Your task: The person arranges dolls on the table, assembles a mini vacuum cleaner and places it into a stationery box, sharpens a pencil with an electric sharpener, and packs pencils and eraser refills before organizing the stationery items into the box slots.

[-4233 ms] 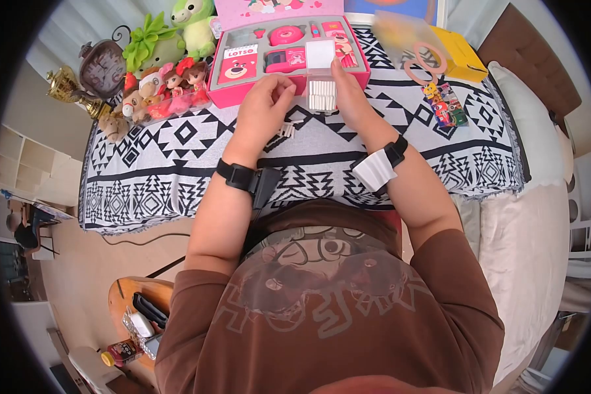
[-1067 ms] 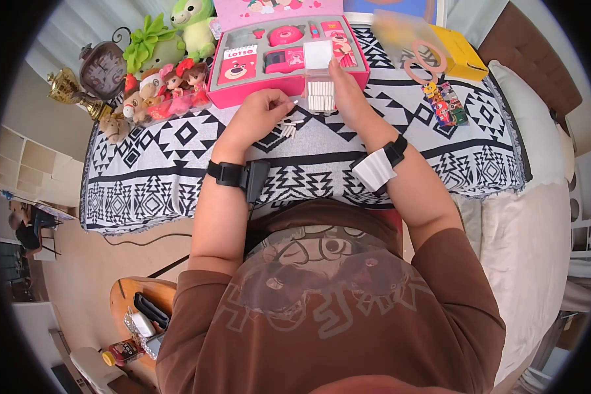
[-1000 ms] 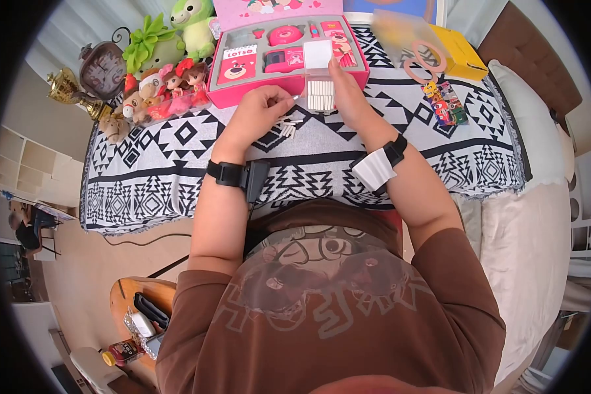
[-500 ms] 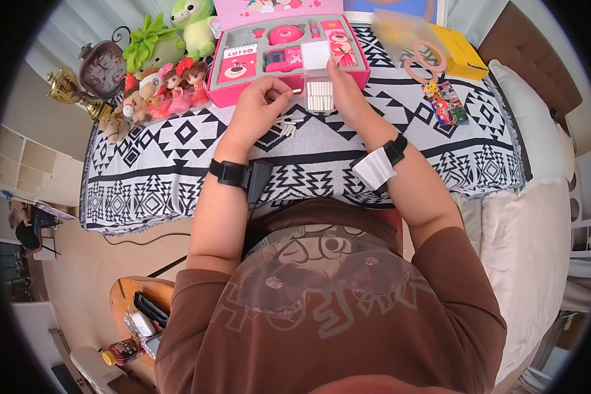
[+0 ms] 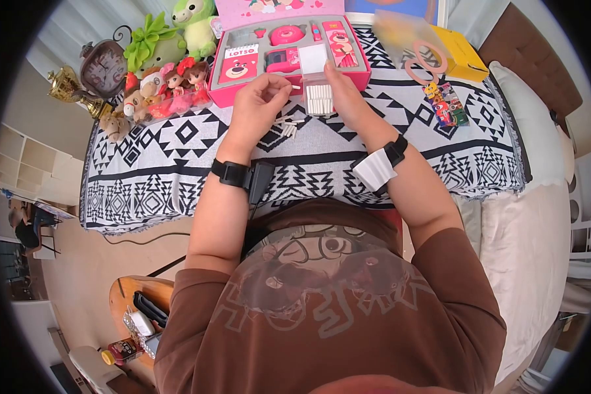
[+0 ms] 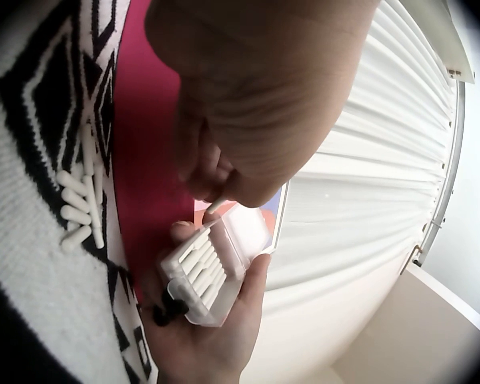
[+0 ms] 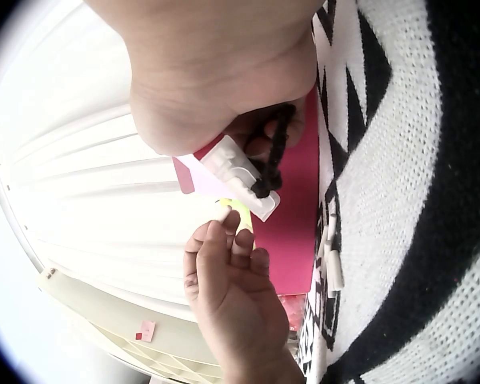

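Observation:
My left hand (image 5: 259, 108) pinches one small white rod (image 5: 296, 87) between thumb and fingertips, just left of a clear plastic box (image 5: 313, 59). My right hand (image 5: 349, 102) holds that box from its right side, with the hinged lid standing up. Rows of similar white rods (image 6: 198, 266) fill much of the box in the left wrist view. Several loose rods (image 5: 289, 129) lie in a small pile on the patterned cloth below my left hand. A fuzzy black band (image 7: 277, 148) shows by my right fingers in the right wrist view.
Behind the hands stands a pink gift box (image 5: 230, 96) with its lid raised. Dolls and plush toys (image 5: 171, 92), a clock (image 5: 103, 69) and a gold trophy (image 5: 65, 85) stand at left. Pink rings (image 5: 428, 58), a colourful card (image 5: 445, 105) and a yellow box (image 5: 463, 56) lie at right.
My left hand was bent near the box, then came down by the loose pile and now pinches a rod slightly higher beside the box. My right hand keeps holding the box, almost still.

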Demonstrator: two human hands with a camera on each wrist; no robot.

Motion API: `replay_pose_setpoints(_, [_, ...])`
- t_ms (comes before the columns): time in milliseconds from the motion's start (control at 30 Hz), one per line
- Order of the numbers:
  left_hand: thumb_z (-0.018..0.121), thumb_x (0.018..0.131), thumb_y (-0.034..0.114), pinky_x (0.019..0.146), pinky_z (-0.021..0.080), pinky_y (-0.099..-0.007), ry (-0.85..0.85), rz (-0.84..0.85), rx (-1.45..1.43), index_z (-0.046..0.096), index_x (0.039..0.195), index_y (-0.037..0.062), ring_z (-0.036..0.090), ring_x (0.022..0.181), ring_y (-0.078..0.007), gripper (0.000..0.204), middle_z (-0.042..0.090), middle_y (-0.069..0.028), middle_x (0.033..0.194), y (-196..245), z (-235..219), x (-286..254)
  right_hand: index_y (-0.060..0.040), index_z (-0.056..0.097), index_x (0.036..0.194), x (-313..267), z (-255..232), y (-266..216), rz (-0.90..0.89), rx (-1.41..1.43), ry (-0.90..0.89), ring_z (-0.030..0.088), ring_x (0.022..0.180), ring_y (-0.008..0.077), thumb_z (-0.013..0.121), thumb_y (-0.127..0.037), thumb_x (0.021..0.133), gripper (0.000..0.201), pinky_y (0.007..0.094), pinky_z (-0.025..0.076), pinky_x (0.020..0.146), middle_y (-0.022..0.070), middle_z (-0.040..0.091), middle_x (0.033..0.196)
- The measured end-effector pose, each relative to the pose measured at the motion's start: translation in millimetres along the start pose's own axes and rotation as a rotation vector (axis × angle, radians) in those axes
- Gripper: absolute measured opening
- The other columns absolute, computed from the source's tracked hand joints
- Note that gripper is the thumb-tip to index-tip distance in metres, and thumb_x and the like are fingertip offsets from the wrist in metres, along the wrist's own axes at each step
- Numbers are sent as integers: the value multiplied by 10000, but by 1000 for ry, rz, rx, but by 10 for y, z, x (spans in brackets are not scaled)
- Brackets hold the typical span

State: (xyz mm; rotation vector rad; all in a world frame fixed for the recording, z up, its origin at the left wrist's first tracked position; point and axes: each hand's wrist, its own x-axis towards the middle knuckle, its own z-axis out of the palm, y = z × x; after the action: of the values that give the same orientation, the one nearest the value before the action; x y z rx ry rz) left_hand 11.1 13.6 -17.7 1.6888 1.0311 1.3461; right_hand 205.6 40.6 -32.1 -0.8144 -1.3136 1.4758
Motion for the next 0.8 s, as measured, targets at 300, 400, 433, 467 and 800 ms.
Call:
replay_pose_setpoints(300, [672,881,27,716,479,-201,-75,60,-16,668,1004,9,592,789,-55,124,655,-2,926,31,58,-24,19,604,1156,-27,43,-52,8,4,-41,642,851,103,322,-461,1045,567,252,516,738,55,673,973])
replay_pose_setpoints(400, [669,880,24,687,479,-187,-83,27,-9,667,987,15,595,776,-48,107,656,6,891,83,104,-53,16,605,1157,-27,32,-50,27,3,-54,643,856,105,324,-458,1046,563,252,517,746,61,672,986])
replay_pose_setpoints(433, [669,880,24,687,479,-187,-82,27,-8,667,987,15,595,776,-48,107,656,6,891,79,97,-48,16,605,1157,-17,33,-45,27,4,-55,643,856,105,324,-458,1046,563,252,517,746,61,672,986])
replay_pose_setpoints(467, [669,878,23,676,480,-185,-98,12,17,666,980,17,595,764,-45,102,656,9,873,67,90,-47,16,606,1158,-8,30,-28,17,9,-57,642,853,104,324,-464,1044,568,249,515,745,62,671,993])
replay_pose_setpoints(800, [669,870,18,679,494,-210,-112,46,131,666,967,13,606,749,-60,97,674,-10,855,33,111,-57,36,603,1167,7,0,28,-17,-70,-54,609,927,120,323,-501,1034,620,277,488,826,81,656,1035])
